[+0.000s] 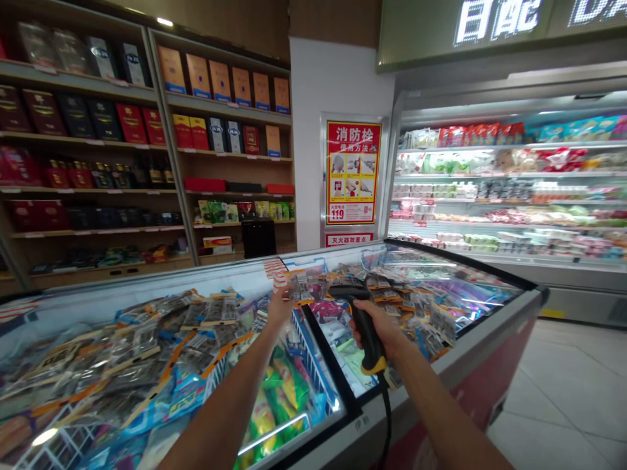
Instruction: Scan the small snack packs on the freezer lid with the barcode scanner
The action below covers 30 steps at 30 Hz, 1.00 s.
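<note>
Here, my left grip (280, 305) pinches a packet (301, 287) at ten o'clock from my right grip (379, 324), wrapped around the scanner (365, 326).

Wall poster (351, 171): "消防栓", "119"; lower sign (349, 239): "灭火器放置点"; lit sign (498, 22): "日配".

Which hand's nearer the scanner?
Right. The right hand grips the scanner by its handle; the left hand is off to the scanner's left, holding a packet.
</note>
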Each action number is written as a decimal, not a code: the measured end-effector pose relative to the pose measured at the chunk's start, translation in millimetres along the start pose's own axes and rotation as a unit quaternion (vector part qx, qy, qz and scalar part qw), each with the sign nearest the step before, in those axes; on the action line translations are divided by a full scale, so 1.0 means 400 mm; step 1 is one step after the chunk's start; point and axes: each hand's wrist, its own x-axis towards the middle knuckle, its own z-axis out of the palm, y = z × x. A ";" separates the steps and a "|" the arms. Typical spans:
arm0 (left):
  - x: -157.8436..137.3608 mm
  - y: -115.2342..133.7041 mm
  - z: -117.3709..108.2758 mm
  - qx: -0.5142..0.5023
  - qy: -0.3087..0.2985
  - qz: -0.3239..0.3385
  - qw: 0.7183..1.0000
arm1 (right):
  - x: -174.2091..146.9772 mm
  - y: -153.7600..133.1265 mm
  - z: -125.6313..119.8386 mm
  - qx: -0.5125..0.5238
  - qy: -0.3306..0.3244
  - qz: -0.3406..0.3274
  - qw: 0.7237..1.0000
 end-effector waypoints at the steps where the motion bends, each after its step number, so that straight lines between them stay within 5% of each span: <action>1: 0.002 -0.008 -0.023 -0.012 0.006 -0.004 1.000 | -0.005 0.001 0.017 -0.003 -0.011 0.003 1.000; 10: -0.008 -0.018 -0.124 -0.066 0.035 -0.011 0.997 | -0.026 0.006 0.093 -0.016 -0.065 0.019 0.998; 15: -0.019 -0.024 -0.159 0.027 0.038 -0.018 0.999 | -0.023 0.008 0.093 -0.024 -0.053 0.015 0.998; 25: -0.023 -0.057 -0.256 0.255 0.073 -0.017 0.964 | 0.008 -0.032 -0.014 -0.023 0.040 -0.032 0.998; 30: -0.039 -0.026 -0.253 0.301 0.163 -0.029 0.939 | 0.033 -0.044 -0.057 -0.016 0.066 -0.036 0.997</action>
